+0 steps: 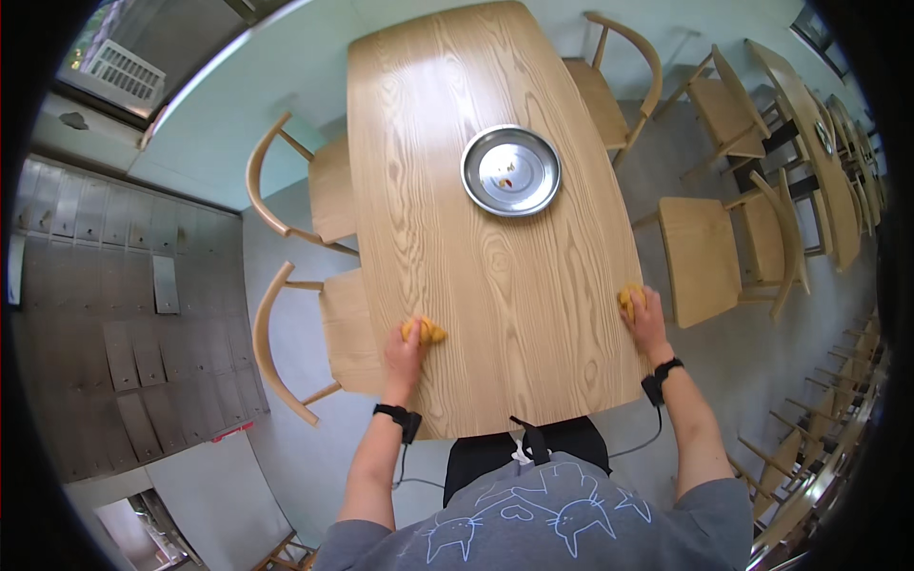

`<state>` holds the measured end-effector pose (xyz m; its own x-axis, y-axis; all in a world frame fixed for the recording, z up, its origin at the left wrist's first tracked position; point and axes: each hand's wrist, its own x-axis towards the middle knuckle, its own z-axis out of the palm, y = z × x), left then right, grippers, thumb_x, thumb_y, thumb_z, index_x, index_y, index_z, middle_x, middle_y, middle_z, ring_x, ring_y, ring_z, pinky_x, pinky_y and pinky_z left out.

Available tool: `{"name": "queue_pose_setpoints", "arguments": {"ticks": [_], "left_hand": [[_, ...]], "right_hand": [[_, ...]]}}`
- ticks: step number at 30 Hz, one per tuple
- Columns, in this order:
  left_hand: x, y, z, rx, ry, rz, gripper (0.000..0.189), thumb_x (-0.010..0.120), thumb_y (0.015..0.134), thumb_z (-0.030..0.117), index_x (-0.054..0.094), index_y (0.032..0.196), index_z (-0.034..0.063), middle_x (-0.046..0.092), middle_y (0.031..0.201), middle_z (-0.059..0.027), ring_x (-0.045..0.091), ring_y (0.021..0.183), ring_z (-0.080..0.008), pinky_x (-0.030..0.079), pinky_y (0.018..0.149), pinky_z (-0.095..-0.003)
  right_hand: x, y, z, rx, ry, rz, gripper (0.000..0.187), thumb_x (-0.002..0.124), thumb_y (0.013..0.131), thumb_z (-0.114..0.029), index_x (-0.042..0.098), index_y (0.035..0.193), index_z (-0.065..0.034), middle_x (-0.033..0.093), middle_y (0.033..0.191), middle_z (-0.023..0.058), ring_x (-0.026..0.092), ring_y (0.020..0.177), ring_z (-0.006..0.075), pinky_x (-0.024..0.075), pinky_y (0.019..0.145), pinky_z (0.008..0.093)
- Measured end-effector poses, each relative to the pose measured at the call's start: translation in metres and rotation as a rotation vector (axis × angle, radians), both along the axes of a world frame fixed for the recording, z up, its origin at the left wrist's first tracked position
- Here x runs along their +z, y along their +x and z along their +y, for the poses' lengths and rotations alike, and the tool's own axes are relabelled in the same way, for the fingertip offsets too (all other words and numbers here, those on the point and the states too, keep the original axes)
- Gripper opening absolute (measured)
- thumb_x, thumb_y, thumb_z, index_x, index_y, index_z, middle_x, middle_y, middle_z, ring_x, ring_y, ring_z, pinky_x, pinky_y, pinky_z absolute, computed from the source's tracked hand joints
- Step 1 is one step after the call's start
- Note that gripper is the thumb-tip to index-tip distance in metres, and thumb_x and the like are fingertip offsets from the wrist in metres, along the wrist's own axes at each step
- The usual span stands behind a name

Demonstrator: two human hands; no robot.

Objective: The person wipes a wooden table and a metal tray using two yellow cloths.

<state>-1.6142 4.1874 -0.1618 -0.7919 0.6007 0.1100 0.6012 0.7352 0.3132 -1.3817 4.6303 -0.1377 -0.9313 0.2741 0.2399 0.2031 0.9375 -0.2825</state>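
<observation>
My left hand (405,357) grips a crumpled yellow-orange cloth (428,331) on the left edge of a wood-grain table (500,285). At the table's right edge, my right hand (646,321) is closed around a second yellow-orange cloth (631,298). Both hands wear black wrist straps with cables. Beyond the hands, a round stainless steel dish (511,170) stands on the table with a few small red and brownish scraps inside it.
Two wooden chairs, one nearer (350,332) and one farther (332,187), stand along the left side. Another chair (603,103) is at the far right side, and one (700,260) stands right of the table. More tables and chairs reach further right. Metal lockers (128,307) line the left.
</observation>
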Motion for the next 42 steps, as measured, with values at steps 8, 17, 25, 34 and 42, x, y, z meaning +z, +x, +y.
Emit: {"name": "queue_pose_setpoints", "arguments": {"ticks": [8,17,25,34,42], "left_hand": [[0.015,-0.099,0.080,0.392,-0.011,0.032,0.036,0.062,0.081,0.019,0.053,0.114,0.0059,0.050,0.097,-0.0190,0.051,0.089,-0.0361,0.043,0.075,-0.0427],[0.020,-0.073,0.191,0.207,0.116,-0.003,0.029,0.064,0.079,0.018,0.054,0.104,0.0050,0.049,0.092,-0.0183,0.053,0.084,-0.0345,0.046,0.071,-0.0415],[0.031,-0.022,0.196,-0.292,0.225,-0.280,0.029,0.061,0.080,0.014,0.054,0.106,0.0040,0.047,0.097,-0.0184,0.054,0.085,-0.0363,0.046,0.071,-0.0399],[0.018,0.088,0.111,-0.536,0.158,-0.406,0.031,0.061,0.078,0.020,0.054,0.105,0.0081,0.047,0.088,-0.0140,0.052,0.084,-0.0315,0.045,0.068,-0.0380],[0.032,0.171,0.020,-0.554,0.137,-0.498,0.042,0.061,0.075,0.012,0.054,0.116,0.0121,0.052,0.101,-0.0162,0.054,0.093,-0.0334,0.046,0.077,-0.0379]], "right_hand": [[-0.004,-0.105,0.021,-0.143,0.066,0.054,0.041,0.062,0.080,-0.016,0.045,0.114,-0.0026,0.044,0.111,0.0203,0.046,0.096,0.0367,0.0410,0.082,0.0427],[-0.023,-0.179,-0.068,-0.386,0.065,0.094,0.041,0.064,0.080,-0.019,0.048,0.113,-0.0012,0.048,0.101,0.0174,0.053,0.090,0.0326,0.0465,0.077,0.0390],[-0.010,-0.154,-0.131,-0.093,-0.237,0.000,0.044,0.067,0.072,-0.019,0.052,0.112,-0.0073,0.049,0.101,0.0140,0.056,0.083,0.0310,0.0485,0.069,0.0375],[0.002,-0.010,-0.179,0.105,-0.368,-0.156,0.049,0.067,0.071,-0.017,0.052,0.117,-0.0103,0.048,0.093,0.0138,0.054,0.083,0.0307,0.0470,0.071,0.0376],[0.003,0.099,-0.155,0.236,-0.343,-0.279,0.051,0.067,0.070,-0.009,0.054,0.119,-0.0129,0.050,0.089,0.0156,0.054,0.082,0.0325,0.0471,0.068,0.0377]]}}
